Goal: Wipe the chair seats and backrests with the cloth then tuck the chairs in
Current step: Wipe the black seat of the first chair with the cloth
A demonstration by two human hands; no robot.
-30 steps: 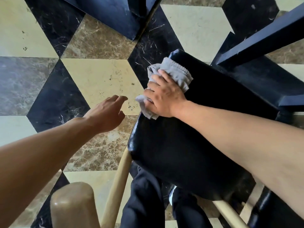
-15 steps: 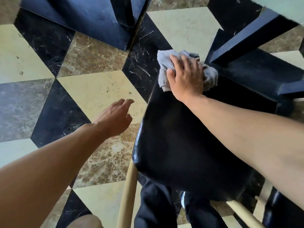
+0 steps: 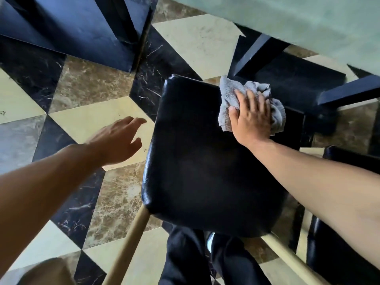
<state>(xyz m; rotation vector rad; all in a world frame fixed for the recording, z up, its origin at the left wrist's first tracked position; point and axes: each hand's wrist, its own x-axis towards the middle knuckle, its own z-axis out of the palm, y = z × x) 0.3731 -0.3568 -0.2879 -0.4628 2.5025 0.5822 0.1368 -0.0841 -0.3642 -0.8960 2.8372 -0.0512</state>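
- Pressing flat on a grey cloth (image 3: 230, 99): right hand (image 3: 250, 118), palm down, fingers spread and extended, no grasp closed around the fabric.
- Cloth: pale grey, terry-like texture, crumpled into loose folds; bunched edges show beyond the fingertips and on both sides of the hand.
- Cloth position: under the right palm, at the far corner of the chair seat (image 3: 197, 161), on the side away from the left hand.
- Chair seat: black, glossy, padded, rounded corners, faint sheen along its edges; most of its surface lies on the wrist side of the right hand.
- Chair frame: pale wooden rails (image 3: 127, 245) run out from beneath the near edge of the seat.
- Right arm: bare, reaching diagonally across the seat, wrist nearly straight.
- Left hand (image 3: 119, 138): open, fingers loosely spread and slightly curled, holding nothing; blurred in outline. It is over the floor (image 3: 90, 122), just beside the seat's edge, apart from the right hand.
- Left arm: bare, extended forward, palm facing down and inward.
- Second black seat (image 3: 345, 233): beyond the right forearm, partly hidden.
- Dark table base (image 3: 287, 83): just past the right fingertips, under a pale tabletop (image 3: 298, 23).
- Floor: cream, brown and black marble tiles in a geometric pattern.
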